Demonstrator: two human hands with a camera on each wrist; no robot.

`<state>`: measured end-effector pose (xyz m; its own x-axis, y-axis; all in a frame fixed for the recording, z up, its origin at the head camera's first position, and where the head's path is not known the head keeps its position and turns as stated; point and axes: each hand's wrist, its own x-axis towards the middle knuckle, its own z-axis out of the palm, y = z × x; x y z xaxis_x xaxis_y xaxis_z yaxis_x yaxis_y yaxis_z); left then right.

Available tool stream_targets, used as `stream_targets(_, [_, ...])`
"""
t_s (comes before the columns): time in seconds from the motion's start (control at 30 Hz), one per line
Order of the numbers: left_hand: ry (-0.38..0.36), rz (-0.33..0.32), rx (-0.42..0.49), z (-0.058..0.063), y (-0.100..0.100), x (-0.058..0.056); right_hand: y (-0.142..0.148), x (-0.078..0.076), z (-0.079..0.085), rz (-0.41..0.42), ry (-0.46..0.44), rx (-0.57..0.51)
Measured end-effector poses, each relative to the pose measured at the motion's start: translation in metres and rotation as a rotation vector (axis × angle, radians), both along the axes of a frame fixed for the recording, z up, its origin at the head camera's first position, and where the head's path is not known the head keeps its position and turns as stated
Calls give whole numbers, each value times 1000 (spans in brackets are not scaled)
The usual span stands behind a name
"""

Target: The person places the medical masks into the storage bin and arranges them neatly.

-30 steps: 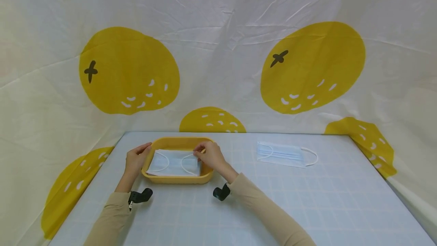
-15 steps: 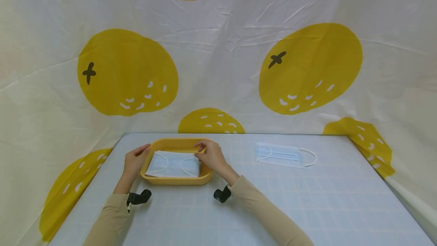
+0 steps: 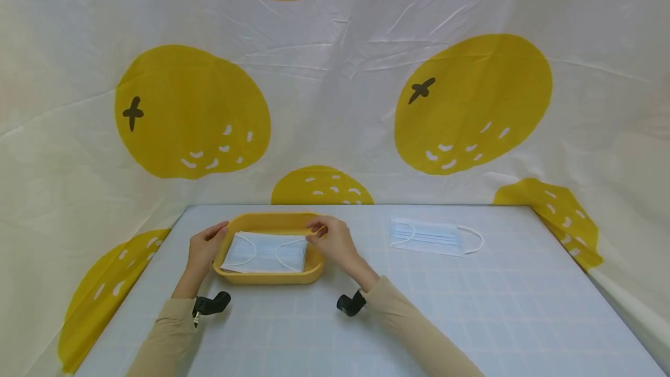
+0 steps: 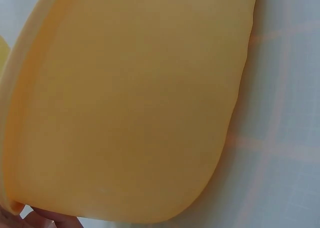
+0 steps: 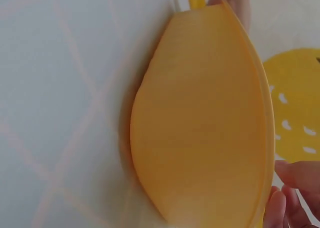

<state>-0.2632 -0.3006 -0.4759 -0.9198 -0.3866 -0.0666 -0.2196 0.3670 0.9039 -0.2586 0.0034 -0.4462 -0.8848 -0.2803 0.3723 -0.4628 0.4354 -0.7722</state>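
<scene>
A shallow yellow tray (image 3: 262,277) stands on the table at left centre in the head view. Inside it lies a stack of pale blue face masks (image 3: 267,252), white ear loops on top. My left hand (image 3: 203,249) pinches the tray's left rim; in the left wrist view its fingers (image 4: 55,219) show at the rim's corner, below the tray wall. My right hand (image 3: 335,243) is at the tray's right rim, beside the stack's upper right corner. Its fingers (image 5: 300,175) look loosely bent and parted in the right wrist view, with nothing visible between them.
One more pale blue face mask (image 3: 429,236) lies flat on the table to the right of the tray. The table (image 3: 471,307) has a light checked cover. Behind it hangs a white curtain (image 3: 335,103) printed with yellow fruit.
My right hand has drawn back a little to the right, away from the stack's corner. The left hand stays on the rim. The whole head view has shifted slightly.
</scene>
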Motion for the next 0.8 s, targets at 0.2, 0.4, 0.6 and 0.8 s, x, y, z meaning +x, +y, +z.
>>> stream_targets(0.2, [0,1,-17,1,-1,0,18,-4,-2,-20,22,-9])
stream_targets(0.4, [-7,-4,-11,2,-2,2,36,-5,-4,-74,-1,-2])
stream_targets(0.6, [-9,-15,-17,1,0,1,59,-6,-8,-131,5,1])
stream_targets(0.8, [1,-15,-18,3,1,2,84,-10,-7,-156,-36,-30])
